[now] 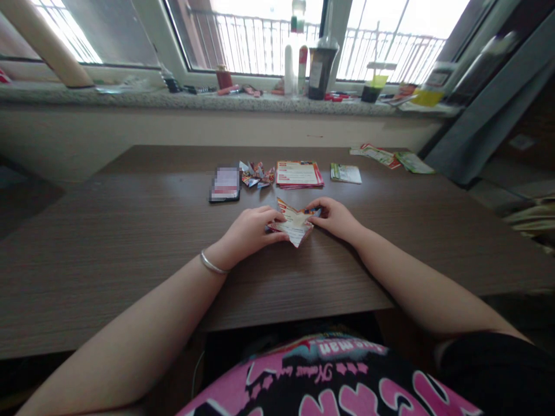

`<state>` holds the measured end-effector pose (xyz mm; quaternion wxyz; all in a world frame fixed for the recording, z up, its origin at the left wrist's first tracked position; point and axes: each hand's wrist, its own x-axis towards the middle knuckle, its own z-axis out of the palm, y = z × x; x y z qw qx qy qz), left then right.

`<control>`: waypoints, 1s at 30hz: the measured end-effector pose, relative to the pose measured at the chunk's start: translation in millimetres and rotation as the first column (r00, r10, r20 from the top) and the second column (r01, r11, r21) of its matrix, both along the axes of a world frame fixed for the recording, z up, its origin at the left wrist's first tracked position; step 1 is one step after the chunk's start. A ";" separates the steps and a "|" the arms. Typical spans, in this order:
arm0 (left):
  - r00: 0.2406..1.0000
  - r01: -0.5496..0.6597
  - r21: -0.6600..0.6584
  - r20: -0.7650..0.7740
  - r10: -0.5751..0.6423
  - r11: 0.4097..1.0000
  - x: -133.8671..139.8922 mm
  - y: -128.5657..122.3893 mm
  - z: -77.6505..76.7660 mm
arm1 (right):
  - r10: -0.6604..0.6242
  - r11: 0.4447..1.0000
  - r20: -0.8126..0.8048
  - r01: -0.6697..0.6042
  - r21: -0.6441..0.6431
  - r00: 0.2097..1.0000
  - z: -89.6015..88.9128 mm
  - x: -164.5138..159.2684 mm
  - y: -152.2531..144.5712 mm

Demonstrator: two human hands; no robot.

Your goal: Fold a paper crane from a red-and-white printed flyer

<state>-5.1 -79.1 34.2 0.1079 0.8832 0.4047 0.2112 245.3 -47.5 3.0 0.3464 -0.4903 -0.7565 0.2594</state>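
Note:
A partly folded sheet of printed paper (296, 225), creased into points, is held between my two hands just above the table. My left hand (256, 228), with a silver bangle at the wrist, pinches its left side between thumb and fingers. On the other side, my right hand (333, 217) grips the right edge. Beyond them lie several folded paper pieces (258, 175) in a cluster, beside a stack of printed sheets (299, 174) with red edges.
A phone (225, 184) lies left of the folded pieces. Green-and-white cards (346, 173) rest to the right, with more leaflets (381, 156) near the table's back right. Bottles and a dark cup (321, 69) crowd the stone windowsill (143, 99) behind the brown table (130, 231).

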 end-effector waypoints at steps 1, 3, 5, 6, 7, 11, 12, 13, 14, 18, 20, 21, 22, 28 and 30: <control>1.000 0.001 0.004 0.008 -0.001 1.000 -0.4 0.7 -0.8 | 0.002 1.000 -0.005 -0.002 0.001 1.000 0.3 -0.2 -0.3; 1.000 0.009 0.010 0.017 -0.009 1.000 -0.6 1.3 -2.5 | 0.004 1.000 -0.010 -0.004 0.005 1.000 1.1 -0.5 -1.1; 1.000 -0.003 0.010 0.022 0.003 1.000 -0.1 0.7 -3.6 | 0.007 1.000 -0.002 -0.007 0.009 1.000 2.1 -0.7 -1.9; 0.999 -0.020 0.009 0.025 0.020 1.000 0.4 -0.1 -3.9 | 0.009 1.000 0.002 -0.009 0.011 1.000 2.4 -0.8 -2.3; 0.999 -0.041 0.009 0.027 0.041 0.999 1.0 -0.9 -4.0 | 0.014 1.000 0.005 -0.014 0.013 1.000 2.7 -0.8 -2.6; 0.995 -0.091 0.023 0.035 0.090 0.996 2.2 -2.9 -3.5 | 0.046 0.998 0.003 -0.046 0.039 0.999 2.4 -1.0 -3.2; 0.996 -0.088 0.028 0.029 0.087 0.996 2.0 -2.6 -3.5 | 0.047 0.998 0.004 -0.047 0.046 0.999 2.1 -1.0 -3.2; 0.996 -0.085 0.030 0.022 0.084 0.996 1.6 -2.0 -3.7 | 0.045 0.998 0.004 -0.045 0.050 0.999 1.8 -1.1 -3.2; 0.996 -0.084 0.026 0.015 0.083 0.996 1.2 -1.1 -4.3 | 0.039 0.998 0.001 -0.039 0.052 0.999 1.6 -1.1 -3.1; 0.994 -0.106 -0.034 0.035 0.107 0.994 0.6 2.3 -8.5 | 0.026 0.999 -0.023 -0.025 0.044 0.999 2.3 -1.7 -3.8; 0.990 -0.119 -0.074 0.066 0.124 0.990 1.4 2.1 -10.5 | 0.026 0.999 -0.042 -0.024 0.042 0.999 2.8 -2.5 -4.6; 0.987 -0.129 -0.097 0.084 0.137 0.987 2.1 1.5 -11.2 | 0.030 0.999 -0.058 -0.028 0.045 0.998 2.8 -3.0 -4.9; 0.983 -0.140 -0.123 0.102 0.153 0.983 2.7 0.7 -11.7 | 0.037 0.998 -0.083 -0.033 0.047 0.996 2.6 -3.5 -5.2; 0.961 -0.170 -0.229 0.175 0.212 0.959 5.1 -1.0 -12.1 | 0.090 0.996 -0.309 -0.089 0.015 0.947 0.1 -6.4 -5.4; 0.960 -0.163 -0.241 0.183 0.209 0.957 4.7 0.8 -12.7 | 0.088 0.996 -0.343 -0.090 0.009 0.935 0.6 -7.0 -5.5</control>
